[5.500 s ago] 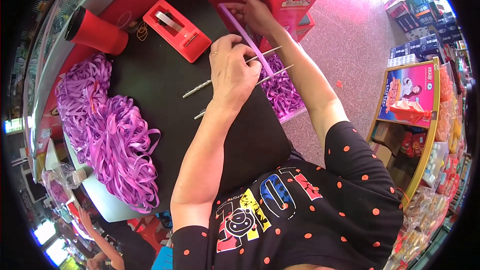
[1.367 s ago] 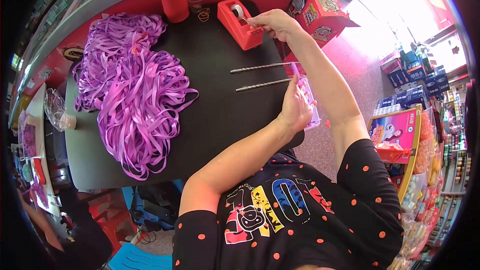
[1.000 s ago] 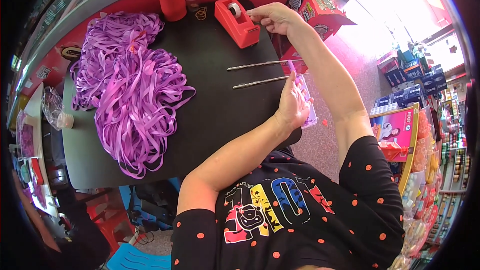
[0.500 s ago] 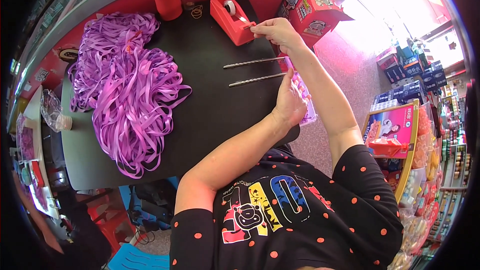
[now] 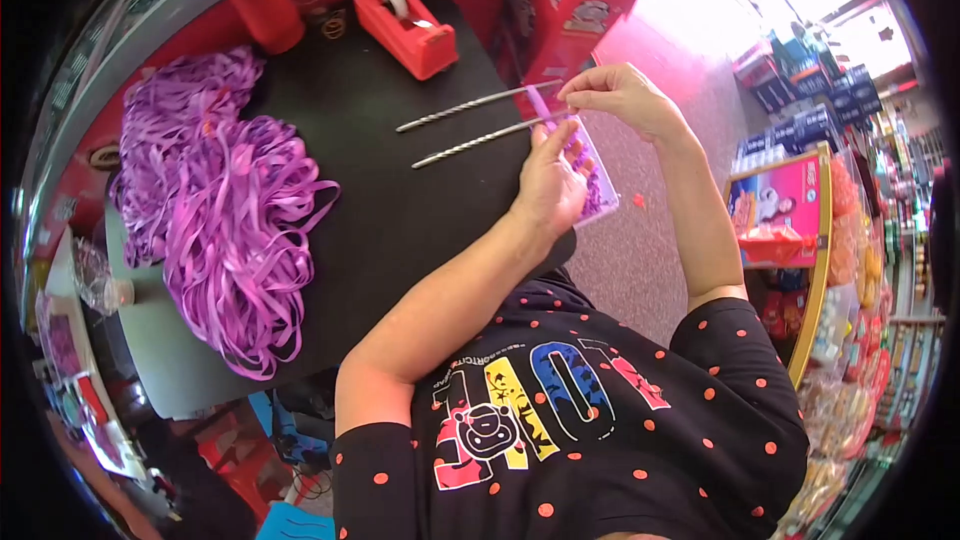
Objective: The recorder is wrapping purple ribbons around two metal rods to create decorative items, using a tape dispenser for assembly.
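My left hand point(image 5: 552, 185) is closed around a pale purple plastic tray point(image 5: 602, 172) at the table's right edge, its thumb by the lower rod. Purple ribbon pieces point(image 5: 592, 195) lie in the tray. Two twisted metal rods like drill bits, an upper rod point(image 5: 460, 111) and a lower rod point(image 5: 475, 143), stick out leftward from it over the table. My right hand point(image 5: 625, 100) pinches thumb and fingertips together just right of the rods; what lies between them is too small to make out. A large heap of purple ribbon point(image 5: 240, 230) rests at left on the table.
On the black table point(image 5: 400, 230), a red tape dispenser point(image 5: 408, 30) stands at the back, with a red tumbler point(image 5: 262, 0) and rubber bands point(image 5: 334, 25) to its left. A red carton point(image 5: 575, 0) stands beyond the right corner. A display stand point(image 5: 775, 205) is at right.
My right hand has left the tape dispenser's cutting edge and come down to the rods at the tray. My left hand stays on the tray. The whole view has shifted and tilted somewhat.
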The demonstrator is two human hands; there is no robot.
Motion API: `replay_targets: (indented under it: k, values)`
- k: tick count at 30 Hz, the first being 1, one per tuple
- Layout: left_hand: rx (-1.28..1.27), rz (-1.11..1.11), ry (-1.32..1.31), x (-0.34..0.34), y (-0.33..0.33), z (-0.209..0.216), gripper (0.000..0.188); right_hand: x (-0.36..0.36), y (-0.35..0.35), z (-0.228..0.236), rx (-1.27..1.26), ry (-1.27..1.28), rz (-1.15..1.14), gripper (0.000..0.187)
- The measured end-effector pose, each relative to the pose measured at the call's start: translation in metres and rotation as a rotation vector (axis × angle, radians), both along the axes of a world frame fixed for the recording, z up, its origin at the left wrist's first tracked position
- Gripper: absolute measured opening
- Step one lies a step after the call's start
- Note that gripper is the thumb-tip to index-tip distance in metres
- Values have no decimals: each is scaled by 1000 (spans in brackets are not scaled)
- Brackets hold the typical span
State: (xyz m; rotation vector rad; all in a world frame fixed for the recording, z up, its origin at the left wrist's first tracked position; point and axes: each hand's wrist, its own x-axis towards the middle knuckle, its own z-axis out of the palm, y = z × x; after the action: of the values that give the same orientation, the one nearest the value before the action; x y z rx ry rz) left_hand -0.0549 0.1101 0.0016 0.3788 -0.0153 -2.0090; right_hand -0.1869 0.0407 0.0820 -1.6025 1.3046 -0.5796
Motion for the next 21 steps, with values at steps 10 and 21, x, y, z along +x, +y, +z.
replay_targets:
  k: [10, 21]
  values:
    - [-68, -57, -151, 0, 1, 1, 57, -10, 39, 2, -109, 256, 35, 18]
    - [-71, -54, -216, 0, 3, -7, 48, -13, 57, -14, -158, 74, -221, 30]
